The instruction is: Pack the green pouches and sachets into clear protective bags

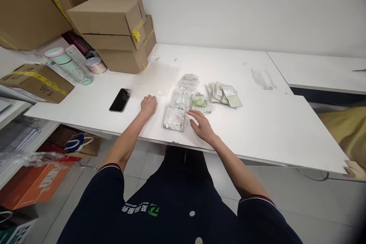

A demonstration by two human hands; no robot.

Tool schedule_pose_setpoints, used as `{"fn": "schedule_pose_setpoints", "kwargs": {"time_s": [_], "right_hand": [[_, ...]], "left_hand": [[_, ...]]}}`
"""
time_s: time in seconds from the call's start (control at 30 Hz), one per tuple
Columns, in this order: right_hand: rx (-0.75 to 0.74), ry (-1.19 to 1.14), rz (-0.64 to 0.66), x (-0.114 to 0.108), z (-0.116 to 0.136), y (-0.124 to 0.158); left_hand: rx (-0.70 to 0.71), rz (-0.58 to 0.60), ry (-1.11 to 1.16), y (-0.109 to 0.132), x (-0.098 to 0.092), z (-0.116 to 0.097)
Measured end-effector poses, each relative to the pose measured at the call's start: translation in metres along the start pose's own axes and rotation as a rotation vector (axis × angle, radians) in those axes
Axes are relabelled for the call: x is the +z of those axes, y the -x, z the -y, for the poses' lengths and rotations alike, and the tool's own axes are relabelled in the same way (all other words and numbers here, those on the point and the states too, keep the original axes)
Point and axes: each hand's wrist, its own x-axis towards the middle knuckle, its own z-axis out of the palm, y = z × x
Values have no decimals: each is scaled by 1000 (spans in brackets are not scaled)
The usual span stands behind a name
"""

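Note:
My left hand point(148, 106) rests on the white table with its fingers curled in, at the near edge of a clear plastic sheet or bag point(156, 78). Whether anything is inside those fingers is hidden. With fingers apart, my right hand point(201, 125) lies just right of a clear, shiny plastic packet point(174, 118). Behind that packet is another clear packet with small slim items point(181, 97). A flat packet with a green printed picture point(200, 101) lies beyond my right fingertips. Farther back sits a pale green packet point(189, 79).
Several flat green-and-white packets point(224, 94) lie overlapped to the right. A black phone point(119, 100) is left of my left hand. Stacked cardboard boxes point(111, 26), a mint flask point(71, 66) and a small tub point(96, 65) stand at the left. The table's front edge point(160, 141) runs before me.

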Motion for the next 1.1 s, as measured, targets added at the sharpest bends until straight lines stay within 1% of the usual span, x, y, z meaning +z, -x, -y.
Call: {"fn": "schedule_pose_setpoints", "kwargs": {"time_s": [0.07, 0.13, 0.17, 0.23, 0.27, 0.3, 0.33, 0.37, 0.4, 0.43, 0.47, 0.5, 0.53, 0.57, 0.63, 0.67, 0.73, 0.8, 0.83, 0.87, 0.9, 0.93, 0.97, 1.0, 1.03, 1.07, 1.1], "right_hand": [[18, -31, -20, -5, 0, 3], [76, -63, -31, -11, 1, 5], [131, -91, -45, -14, 2, 5], [278, -204, -81, -20, 8, 0], [350, -300, -92, -23, 12, -5], [408, -425, -89, -25, 16, -11], [453, -564, -75, -28, 19, -17], [486, -694, -58, -30, 20, -23], [512, -794, -54, -32, 19, -28], [538, -854, -67, -34, 16, -31], [567, -877, -92, -36, 10, -31], [596, -871, -124, -38, 3, -29], [618, -852, -147, -42, -6, -24], [634, -828, -153, -46, -16, -18], [667, -724, -143, -58, -37, -4], [680, -612, -154, -66, -48, 2], [689, -257, -230, -83, -69, 7], [680, 142, -317, -100, -89, 2], [681, 297, -331, -107, -99, -4], [692, 408, -320, -113, -109, -12], [716, 480, -282, -116, -117, -20], [745, 532, -216, -118, -124, -28], [777, 575, -138, -118, -130, -36], [805, 614, -64, -117, -134, -43], [829, 649, -3, -115, -136, -48], [846, 675, 42, -114, -136, -52], [856, 692, 66, -113, -136, -55]], "left_hand": [[-6, 42, 13, -3, -4, 4], [-15, 23, 25, -6, -16, 7], [-20, -15, 31, -7, -24, 6], [12, -156, 57, -4, -44, -7], [50, -238, 74, 1, -53, -20], [125, -313, 95, 10, -61, -38], [204, -345, 102, 21, -66, -59], [296, -319, 96, 35, -69, -81], [425, -276, 98, 50, -68, -103], [600, -228, 108, 66, -65, -123], [738, -213, 121, 81, -59, -140], [837, -225, 126, 93, -51, -153], [874, -248, 123, 103, -42, -160], [866, -269, 115, 109, -33, -164], [784, -289, 92, 114, -13, -159], [741, -288, 84, 115, -4, -153], [713, -290, 93, 115, 13, -137], [711, -317, 155, 115, 25, -117], [679, -346, 204, 115, 28, -106], [601, -384, 255, 112, 29, -94], [470, -426, 300, 107, 29, -81], [296, -454, 337, 100, 28, -67], [92, -453, 364, 91, 26, -52], [-103, -401, 383, 80, 24, -37], [-255, -292, 414, 69, 23, -24], [-337, -169, 457, 59, 22, -13], [-380, -82, 507, 50, 21, -4]]}}
